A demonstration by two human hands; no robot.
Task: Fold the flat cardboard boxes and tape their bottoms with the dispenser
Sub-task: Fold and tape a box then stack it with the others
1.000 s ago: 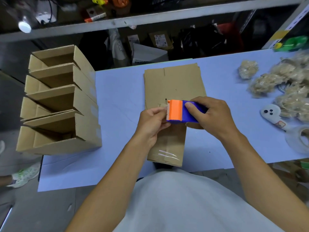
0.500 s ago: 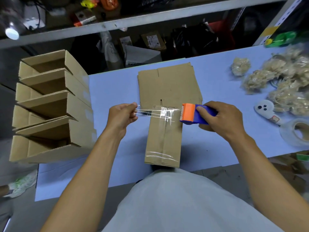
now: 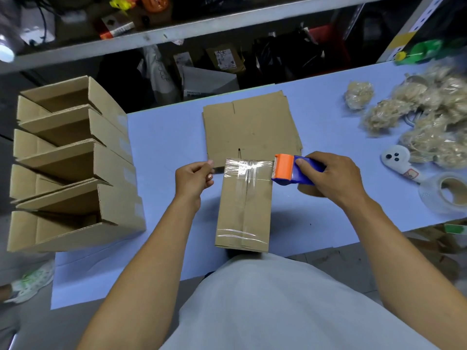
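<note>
A folded cardboard box (image 3: 243,208) stands bottom-up on the blue table (image 3: 161,137) in front of me, with tape along its seam and across its near end. My right hand (image 3: 333,176) grips the orange and blue tape dispenser (image 3: 290,170) at the box's far right corner. A clear tape strip (image 3: 246,168) lies across the box's far end. My left hand (image 3: 194,176) pinches the strip's free end just left of the box. A stack of flat cardboard boxes (image 3: 250,125) lies behind it.
Several folded boxes (image 3: 75,162) lie stacked on their sides at the table's left end. On the right are bundles of straw-like filler (image 3: 429,117), a white ghost-shaped object (image 3: 396,157) and a clear tape roll (image 3: 447,193). Shelving with clutter runs behind the table.
My left hand pulled the tape's end out leftward from the dispenser. The stretched strip then came down onto the box's far end, with the dispenser moved to the right.
</note>
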